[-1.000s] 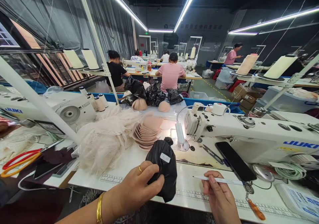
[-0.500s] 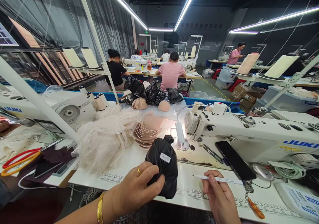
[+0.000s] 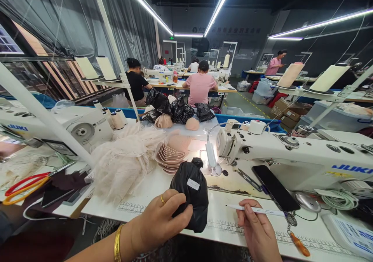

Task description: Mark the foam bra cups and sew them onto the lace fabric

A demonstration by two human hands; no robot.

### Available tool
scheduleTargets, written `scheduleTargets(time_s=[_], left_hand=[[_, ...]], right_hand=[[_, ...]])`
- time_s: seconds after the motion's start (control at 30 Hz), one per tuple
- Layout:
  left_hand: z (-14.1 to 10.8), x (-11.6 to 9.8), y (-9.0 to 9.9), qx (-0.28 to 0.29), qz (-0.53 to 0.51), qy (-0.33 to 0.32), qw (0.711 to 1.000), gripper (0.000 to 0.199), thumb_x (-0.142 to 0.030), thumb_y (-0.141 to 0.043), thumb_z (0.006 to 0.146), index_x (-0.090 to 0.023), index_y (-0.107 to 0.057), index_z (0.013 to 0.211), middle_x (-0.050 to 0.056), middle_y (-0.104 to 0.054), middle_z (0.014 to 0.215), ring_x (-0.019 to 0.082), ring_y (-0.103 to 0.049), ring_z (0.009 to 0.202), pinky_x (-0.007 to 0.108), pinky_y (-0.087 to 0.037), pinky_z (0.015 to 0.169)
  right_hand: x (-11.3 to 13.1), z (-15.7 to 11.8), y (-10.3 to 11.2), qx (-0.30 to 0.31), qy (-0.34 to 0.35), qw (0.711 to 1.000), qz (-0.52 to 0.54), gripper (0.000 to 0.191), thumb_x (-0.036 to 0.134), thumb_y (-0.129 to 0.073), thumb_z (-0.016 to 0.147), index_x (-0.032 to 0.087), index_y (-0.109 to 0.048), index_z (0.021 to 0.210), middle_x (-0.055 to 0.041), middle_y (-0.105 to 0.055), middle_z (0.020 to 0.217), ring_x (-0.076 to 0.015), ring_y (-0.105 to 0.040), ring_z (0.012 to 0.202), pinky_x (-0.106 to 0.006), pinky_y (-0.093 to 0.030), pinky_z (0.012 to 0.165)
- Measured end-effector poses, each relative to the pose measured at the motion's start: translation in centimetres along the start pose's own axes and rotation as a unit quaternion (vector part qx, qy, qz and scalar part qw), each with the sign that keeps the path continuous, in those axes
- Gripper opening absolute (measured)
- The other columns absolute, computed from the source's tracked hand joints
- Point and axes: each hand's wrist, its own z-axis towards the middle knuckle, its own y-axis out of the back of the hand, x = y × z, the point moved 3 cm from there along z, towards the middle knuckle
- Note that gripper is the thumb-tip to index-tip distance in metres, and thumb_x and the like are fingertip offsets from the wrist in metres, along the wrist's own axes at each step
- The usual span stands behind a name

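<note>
A knotted black plastic bag (image 3: 194, 203) with a small white label (image 3: 192, 184) is gripped by my left hand (image 3: 163, 219) at the table's front edge. Its fingers curl against the bag's left side. Between thumb and fingers of my right hand (image 3: 258, 229) is a white pen (image 3: 262, 210), its dark tip pointing left towards the bag without touching it. Behind the bag stands a stack of beige moulded cups (image 3: 170, 153). Cream lace fabric (image 3: 119, 165) is heaped to the left of that stack.
A JUKI sewing machine (image 3: 294, 149) with a lit lamp (image 3: 210, 155) occupies the right. Near it lie thread snips (image 3: 249, 179), a phone (image 3: 275, 188) and a plastic box (image 3: 348, 234). Scissors (image 3: 26, 186) lie far left. Several black bags (image 3: 182, 108) line the back; co-workers sit beyond.
Both hands, the bag and the pen hold almost the same places. The whole view has shifted very slightly.
</note>
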Motion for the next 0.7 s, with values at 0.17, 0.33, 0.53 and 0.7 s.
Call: scheduleTargets(time_s=[0.17,0.33,0.53,0.7], left_hand=[[-0.39,0.04,-0.1,0.003,-0.01,0.0,1.0,0.024,0.002,-0.054,0.094,-0.011,-0.071,0.106,0.011,-0.057,0.108,0.02,-0.055,0.091,0.031,-0.06,0.074],[-0.56,-0.06,-0.14,0.006,-0.009,-0.001,1.0,0.023,0.002,-0.056,0.093,-0.01,-0.071,0.106,0.012,-0.055,0.11,0.021,-0.054,0.092,0.031,-0.06,0.073],[-0.81,-0.04,-0.23,0.006,-0.012,0.001,1.0,0.024,0.002,-0.055,0.094,-0.011,-0.07,0.107,0.011,-0.055,0.11,0.02,-0.053,0.092,0.031,-0.059,0.074],[-0.69,-0.17,-0.03,0.007,-0.011,0.001,1.0,0.023,0.002,-0.054,0.094,-0.011,-0.071,0.106,0.011,-0.054,0.111,0.02,-0.053,0.092,0.031,-0.059,0.074]], right_hand=[[-0.08,0.09,0.14,0.004,0.005,1.0,-0.004,0.042,0.062,-0.083,0.083,0.023,-0.07,0.093,0.0019,-0.054,0.063,-0.0163,-0.046,0.066,-0.027,-0.039,0.063],[-0.24,0.14,0.25,0.012,0.004,1.0,-0.001,0.04,0.061,-0.081,0.086,0.024,-0.07,0.094,0.0018,-0.055,0.063,-0.0157,-0.046,0.066,-0.025,-0.039,0.064],[-0.38,0.16,0.24,0.01,0.005,1.0,0.006,0.039,0.06,-0.082,0.086,0.024,-0.07,0.095,0.0021,-0.055,0.062,-0.0145,-0.047,0.065,-0.024,-0.04,0.064],[-0.51,0.18,0.35,0.008,0.007,1.0,0.002,0.04,0.06,-0.082,0.085,0.023,-0.07,0.095,0.0017,-0.055,0.061,-0.0147,-0.047,0.065,-0.024,-0.04,0.064]])
